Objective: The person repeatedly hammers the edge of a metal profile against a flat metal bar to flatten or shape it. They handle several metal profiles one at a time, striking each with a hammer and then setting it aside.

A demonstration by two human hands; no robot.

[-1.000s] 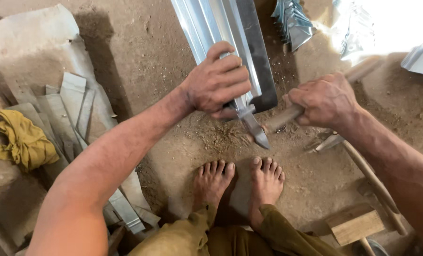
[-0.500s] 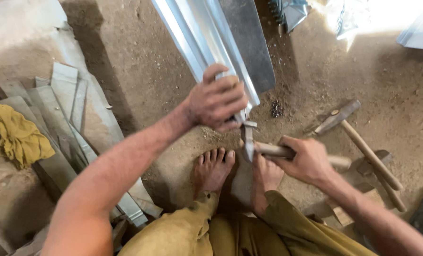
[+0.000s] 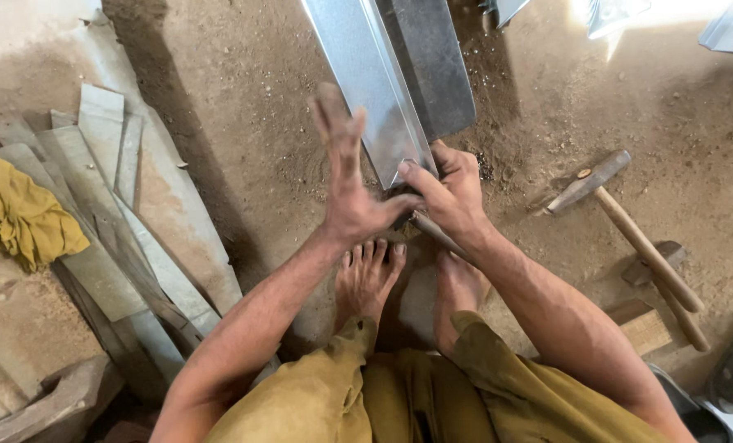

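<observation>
Galvanised sheet-metal channel (image 3: 366, 74) lies on the dirt floor (image 3: 243, 123), its near end between the hands. Right hand (image 3: 453, 193) — fingers clenched on that end and on a thin wooden handle (image 3: 436, 234) beneath. Left hand (image 3: 346, 176) — fingers released, spread upright, thumb touching the right hand. Bare feet (image 3: 366, 275) sit just near of the cut edge; a slip could gash toes or palm. Hammers (image 3: 621, 217) lie right; metal offcuts (image 3: 112, 189) and yellow cloth (image 3: 22, 213) left.

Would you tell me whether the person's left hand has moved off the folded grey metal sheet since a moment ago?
Yes. The left hand has lifted off the folded grey metal sheet, fingers spread, now beside its left edge.
</observation>
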